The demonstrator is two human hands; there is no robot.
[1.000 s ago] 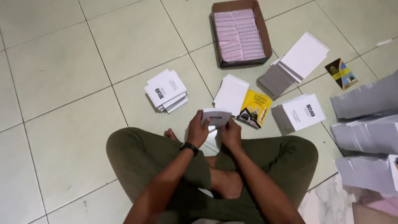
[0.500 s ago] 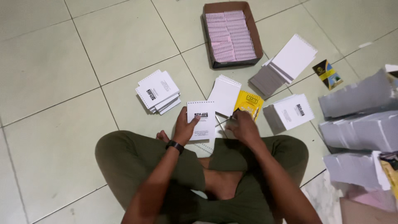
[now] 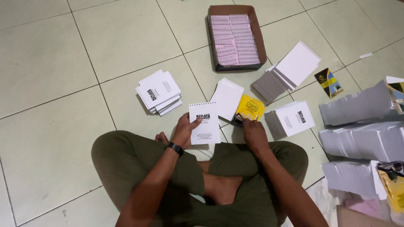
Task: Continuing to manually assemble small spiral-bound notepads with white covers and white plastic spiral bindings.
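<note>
Just below the centre of the frame, the left hand (image 3: 184, 131) holds a small white spiral-bound notepad (image 3: 204, 123) by its left edge, thumb on the printed cover and fingers behind; the grip is closed on the pad, which is lifted a little above the tiled floor (image 3: 50, 84). The pad looks light and fairly stiff as a block, though its thin cover and sheets would bend or crease if pinched at a corner; the wire coil along its top edge probably snags or deforms easily, so a side edge or the lower half seems the safer hold. The right hand (image 3: 251, 131) rests on a yellow-covered pad (image 3: 250, 109) right of centre, fingers curled at its lower edge; whether it has actually gripped it I cannot tell, since the fingertips are tucked under.

A finished stack of pads (image 3: 158, 91) lies at the left, a brown box of pink wire coils (image 3: 235, 38) at the top. The grey paper stacks (image 3: 362, 138) on the right are cut off by the frame edge, and the cover print is too small to make out
</note>
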